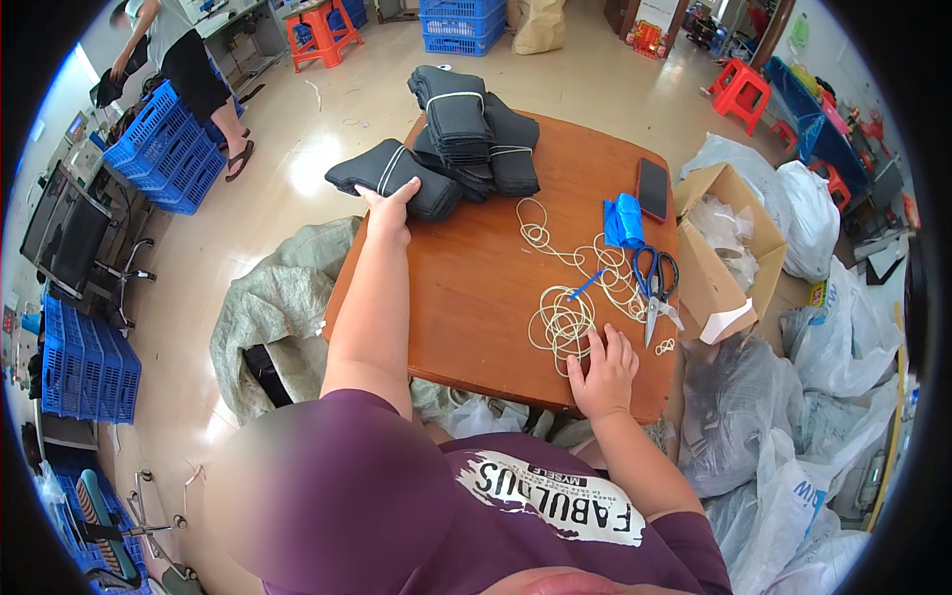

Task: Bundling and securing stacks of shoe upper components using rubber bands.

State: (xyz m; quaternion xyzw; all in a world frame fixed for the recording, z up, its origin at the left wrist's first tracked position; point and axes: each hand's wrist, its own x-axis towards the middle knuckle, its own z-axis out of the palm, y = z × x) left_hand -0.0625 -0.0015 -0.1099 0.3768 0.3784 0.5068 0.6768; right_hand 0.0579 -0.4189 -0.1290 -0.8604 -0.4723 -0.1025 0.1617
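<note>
My left hand (391,205) grips the near side of a tied bundle of black cloth pieces (359,171) at the table's far left corner. Pale cord runs round the bundle's middle. Just beyond it, more black cloth bundles (458,124) are piled up, also bound with pale cord. My right hand (607,377) rests palm down with fingers apart, its fingertips at the edge of a heap of loose pale elastic-looking loops (563,322). Farther along lie a blue pen (587,286), dark-handled scissors (654,283), a rolled blue plastic piece (623,220) and a phone (653,188).
The brown table (466,297) stands before me. A cardboard box (729,258) and filled plastic bags (744,416) crowd its right side; a woven sack (283,307) slumps at its left. Blue crates (169,149), an office chair (69,223) and a standing person (183,59) are farther left.
</note>
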